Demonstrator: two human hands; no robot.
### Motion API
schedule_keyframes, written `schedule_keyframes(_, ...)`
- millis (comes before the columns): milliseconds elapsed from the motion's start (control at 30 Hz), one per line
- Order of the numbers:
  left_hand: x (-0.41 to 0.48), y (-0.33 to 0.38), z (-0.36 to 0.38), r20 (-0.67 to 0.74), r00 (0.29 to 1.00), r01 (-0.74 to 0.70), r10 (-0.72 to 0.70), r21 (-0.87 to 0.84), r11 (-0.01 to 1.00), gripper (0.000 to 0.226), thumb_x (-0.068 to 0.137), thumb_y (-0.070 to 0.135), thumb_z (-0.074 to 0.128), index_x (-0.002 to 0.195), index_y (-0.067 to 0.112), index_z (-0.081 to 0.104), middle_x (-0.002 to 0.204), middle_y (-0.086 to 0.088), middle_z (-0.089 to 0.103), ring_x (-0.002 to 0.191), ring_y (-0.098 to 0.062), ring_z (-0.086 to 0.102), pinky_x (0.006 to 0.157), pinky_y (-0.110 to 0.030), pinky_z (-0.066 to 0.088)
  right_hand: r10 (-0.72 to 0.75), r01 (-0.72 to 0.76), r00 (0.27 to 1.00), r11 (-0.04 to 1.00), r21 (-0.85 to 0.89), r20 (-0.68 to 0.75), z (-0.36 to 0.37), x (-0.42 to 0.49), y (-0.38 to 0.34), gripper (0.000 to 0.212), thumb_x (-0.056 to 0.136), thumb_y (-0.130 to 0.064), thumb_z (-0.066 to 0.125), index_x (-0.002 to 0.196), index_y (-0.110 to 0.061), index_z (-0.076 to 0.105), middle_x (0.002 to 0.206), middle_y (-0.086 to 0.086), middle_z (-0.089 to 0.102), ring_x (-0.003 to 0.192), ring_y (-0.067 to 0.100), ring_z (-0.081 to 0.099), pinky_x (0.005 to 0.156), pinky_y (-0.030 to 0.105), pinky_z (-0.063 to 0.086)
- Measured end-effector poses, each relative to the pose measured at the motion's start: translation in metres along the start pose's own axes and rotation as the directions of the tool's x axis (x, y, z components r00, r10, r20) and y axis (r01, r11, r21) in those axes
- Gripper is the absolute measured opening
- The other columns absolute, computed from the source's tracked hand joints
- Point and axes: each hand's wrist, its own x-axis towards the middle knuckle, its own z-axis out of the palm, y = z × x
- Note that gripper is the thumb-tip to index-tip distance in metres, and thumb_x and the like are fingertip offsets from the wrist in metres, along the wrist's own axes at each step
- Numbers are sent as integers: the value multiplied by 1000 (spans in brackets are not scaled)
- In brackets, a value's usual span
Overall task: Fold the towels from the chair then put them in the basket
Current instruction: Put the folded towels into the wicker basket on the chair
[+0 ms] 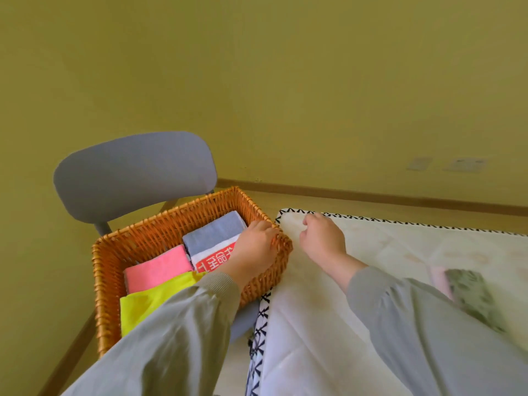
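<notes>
A woven wicker basket (160, 232) stands on the grey chair (131, 172) left of the table. Folded towels lie in it: a blue-grey one (214, 232), a white one with red print (214, 258), a pink one (157, 270) and a yellow one (148, 301). My left hand (254, 247) reaches over the basket and its fingers curl over the basket's right rim. My right hand (323, 238) hovers loosely curled over the table's far left corner and holds nothing.
The table carries a white cloth (314, 324) with a black cross-stitch border. A pink and grey mottled cloth (463, 290) lies at the right, partly under my right sleeve. A yellow wall and wooden skirting stand behind.
</notes>
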Motion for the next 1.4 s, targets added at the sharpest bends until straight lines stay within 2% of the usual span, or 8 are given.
schedule_keyframes(167, 13, 73, 24, 136, 991, -10, 7, 20, 1000, 51, 91, 18, 48, 142, 16, 41, 150, -6, 34, 140, -23, 24, 114, -37, 23, 186, -187, 982, 982, 38, 24, -20, -25, 77, 29, 88, -15, 46, 115, -11, 56, 118, 7, 56, 107, 27, 52, 72, 30, 40)
schedule_keyframes(367, 13, 151, 78, 308, 950, 70, -53, -42, 997, 58, 90, 18, 51, 146, 18, 34, 154, -5, 25, 141, -23, 22, 113, -37, 30, 354, -364, 929, 926, 103, 106, -23, -59, 163, 31, 90, -16, 47, 120, -10, 52, 120, 7, 54, 112, 26, 49, 73, 29, 40)
schedule_keyframes(700, 12, 217, 138, 495, 857, 224, -146, -102, 969, 58, 93, 20, 49, 147, 18, 30, 152, -4, 27, 138, -23, 30, 109, -34, 32, 588, -580, 806, 807, -114, 65, -24, -88, 287, 48, 90, -23, 43, 137, -20, 41, 148, 12, 24, 135, 33, 23, 110, 48, 24)
schedule_keyframes(833, 10, 238, 150, 551, 827, 176, -111, -67, 982, 59, 93, 19, 48, 148, 18, 27, 152, -5, 27, 137, -24, 31, 110, -36, 32, 782, -819, 547, 574, -2, 299, -8, -92, 330, 64, 94, -37, 34, 149, -36, 2, 158, 11, -3, 142, 37, 9, 114, 56, 8)
schedule_keyframes(1033, 5, 245, 161, 604, 791, 136, -99, -16, 991, 60, 93, 18, 47, 149, 18, 26, 152, -4, 27, 137, -23, 30, 111, -36, 32, 877, -897, 347, 208, 389, 331, 14, -92, 359, 70, 93, -35, 46, 147, -2, 16, 145, 21, 35, 130, 39, 38, 109, 46, 31)
schedule_keyframes(1167, 2, 236, 164, 615, 781, 93, -110, 59, 994, 58, 93, 17, 46, 148, 18, 27, 150, -5, 29, 135, -23, 31, 110, -37, 33, 797, -890, 337, 94, 447, 502, -3, -99, 362, 73, 81, -29, 69, 137, -1, 32, 127, 19, 51, 113, 35, 54, 88, 38, 46)
schedule_keyframes(1300, 1, 229, 165, 612, 778, 135, -145, 63, 989, 57, 93, 15, 45, 148, 18, 28, 150, -4, 29, 135, -23, 31, 108, -35, 34, 463, -776, 422, -259, 574, 779, -7, -127, 333, 35, 78, -25, 73, 106, -7, 64, 97, 16, 69, 81, 29, 68, 60, 38, 57)
schedule_keyframes(1400, 0, 225, 165, 607, 771, 225, -190, 20, 974, 57, 94, 18, 46, 148, 19, 28, 152, -5, 28, 138, -23, 29, 111, -34, 30, 372, -694, 485, -387, 607, 791, -1, -136, 305, 40, 75, -20, 78, 110, -9, 60, 102, 19, 64, 85, 35, 64, 49, 43, 56)
